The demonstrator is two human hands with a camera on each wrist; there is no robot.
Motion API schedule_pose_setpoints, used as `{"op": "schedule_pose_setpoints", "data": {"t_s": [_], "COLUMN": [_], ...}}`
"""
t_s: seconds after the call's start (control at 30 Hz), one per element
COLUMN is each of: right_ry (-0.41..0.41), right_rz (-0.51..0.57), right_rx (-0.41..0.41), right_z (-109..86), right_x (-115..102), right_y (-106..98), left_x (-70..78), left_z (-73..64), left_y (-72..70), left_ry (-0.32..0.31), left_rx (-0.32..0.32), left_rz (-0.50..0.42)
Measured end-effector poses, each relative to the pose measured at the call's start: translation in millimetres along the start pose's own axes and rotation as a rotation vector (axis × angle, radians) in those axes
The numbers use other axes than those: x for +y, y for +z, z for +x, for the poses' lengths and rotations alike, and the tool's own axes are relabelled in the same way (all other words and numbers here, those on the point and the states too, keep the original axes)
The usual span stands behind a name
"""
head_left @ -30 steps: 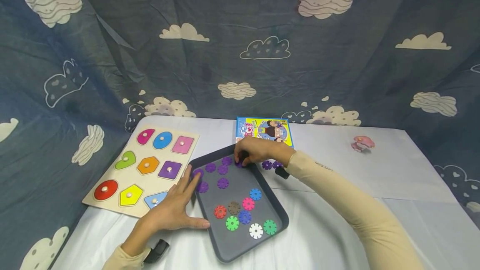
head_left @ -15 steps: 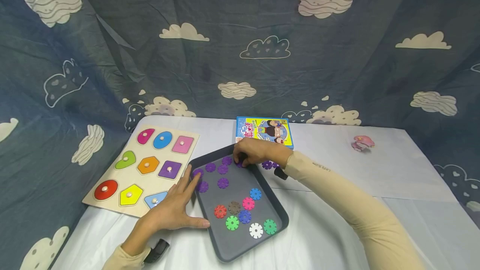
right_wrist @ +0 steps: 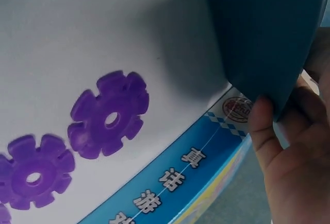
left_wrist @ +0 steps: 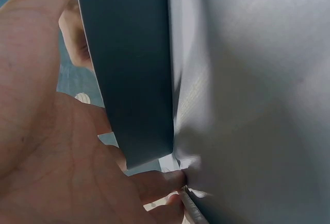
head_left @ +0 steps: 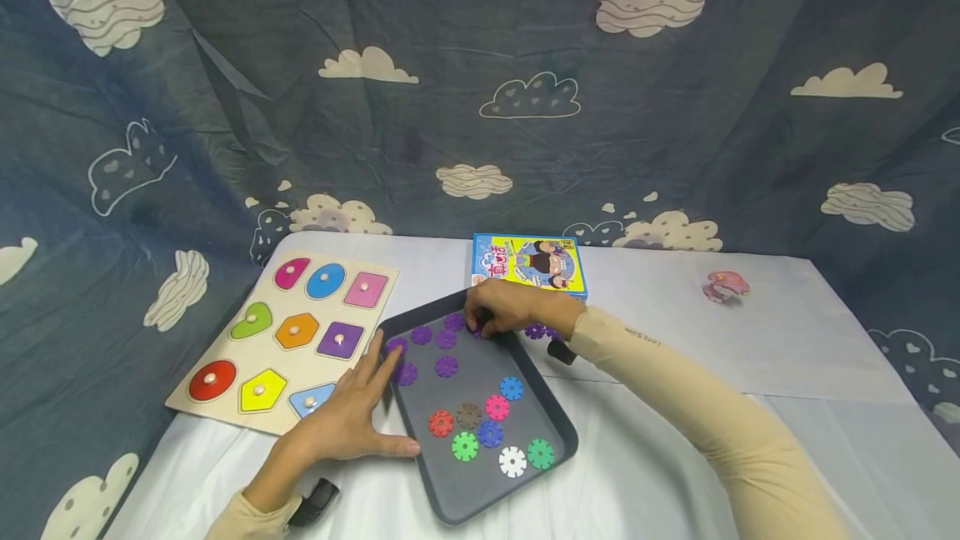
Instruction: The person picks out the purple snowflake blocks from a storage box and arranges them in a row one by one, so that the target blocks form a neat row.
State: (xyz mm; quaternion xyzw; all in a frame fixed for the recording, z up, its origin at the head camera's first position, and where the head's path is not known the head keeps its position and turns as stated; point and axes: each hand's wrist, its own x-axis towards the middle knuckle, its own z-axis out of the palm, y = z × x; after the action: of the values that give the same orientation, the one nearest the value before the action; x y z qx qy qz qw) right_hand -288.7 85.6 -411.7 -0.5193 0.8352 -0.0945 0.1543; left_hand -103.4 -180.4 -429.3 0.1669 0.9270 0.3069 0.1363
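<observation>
A dark grey tray (head_left: 517, 490) lies slanted on the white cloth. Several purple notched plastic discs (head_left: 446, 367) are spread over its far part. At the far right corner my right hand (head_left: 501, 305) reaches over the rim, its curled fingertips pinching a purple disc (head_left: 474, 331) that they partly cover. In the right wrist view, a finger (right_wrist: 263, 126) shows against the tray's outer wall (right_wrist: 258, 44). My left hand (head_left: 352, 417) spreads along the left rim, fingers over the edge near two purple discs and thumb at the tray's side.
Multicoloured discs (head_left: 490, 433) lie in the near half of the tray. A knobbed shape puzzle board (head_left: 247, 348) is on the left, a blue and yellow box (head_left: 528, 261) behind the tray. Loose purple discs (right_wrist: 111, 116) lie beside the box; a pink object (head_left: 726, 285) sits far right.
My right hand has shifted very slightly left, and the purple disc at its fingertips has moved with it. The left hand and the tray stay where they were.
</observation>
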Motion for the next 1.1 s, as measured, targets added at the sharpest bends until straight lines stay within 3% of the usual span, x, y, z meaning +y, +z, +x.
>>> {"op": "schedule_pose_setpoints", "data": {"t_s": [0.43,0.8,1.1], "right_ry": [0.043,0.017,0.047], "right_rz": [0.160,0.417,0.629], "right_rx": [0.020,0.180,0.318], "right_z": [-6.0,-23.1,-51.6], "right_x": [2,8,16], "right_y": [0,1,7], "left_x": [1.8,2.3,2.7], "left_z": [0.6,-1.0,-0.9], "left_y": [0.5,-0.3,0.3], "left_ry": [-0.006,-0.011,-0.010], "left_rx": [-0.016,-0.009,-0.010], "left_rz": [-0.005,0.000,-0.004]}}
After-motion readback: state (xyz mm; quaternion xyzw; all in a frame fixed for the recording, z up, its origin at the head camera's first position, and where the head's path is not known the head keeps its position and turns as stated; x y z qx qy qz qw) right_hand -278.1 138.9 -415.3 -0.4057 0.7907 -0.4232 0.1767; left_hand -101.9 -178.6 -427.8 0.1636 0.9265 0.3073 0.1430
